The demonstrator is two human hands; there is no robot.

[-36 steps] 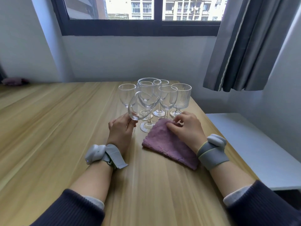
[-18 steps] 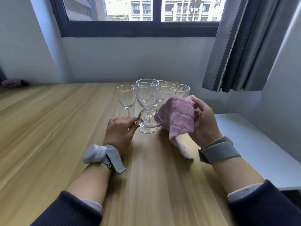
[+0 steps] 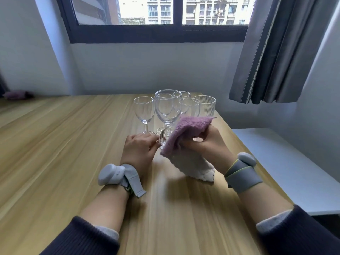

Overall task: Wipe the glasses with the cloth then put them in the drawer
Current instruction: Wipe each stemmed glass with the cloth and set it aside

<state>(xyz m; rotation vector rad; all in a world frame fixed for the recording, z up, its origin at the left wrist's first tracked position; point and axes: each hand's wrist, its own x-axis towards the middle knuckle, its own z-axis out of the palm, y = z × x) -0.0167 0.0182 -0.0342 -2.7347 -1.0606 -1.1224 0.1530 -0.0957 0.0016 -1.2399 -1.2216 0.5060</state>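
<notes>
Left hand [image 3: 137, 150] pinching tilted glass [image 3: 162, 139]; right hand [image 3: 207, 144] gripping cloth [image 3: 185, 133] against it, near table's [image 3: 55, 153] right edge, just before standing glasses [image 3: 165, 107]; bare wood leftward.

We see soft daylight entering through the dark-framed window [image 3: 156, 17], blown out white outside; faint sheen streaks the pale wooden table [image 3: 55, 144], and wide-angle distortion bends the grey curtain [image 3: 276, 52]
</notes>
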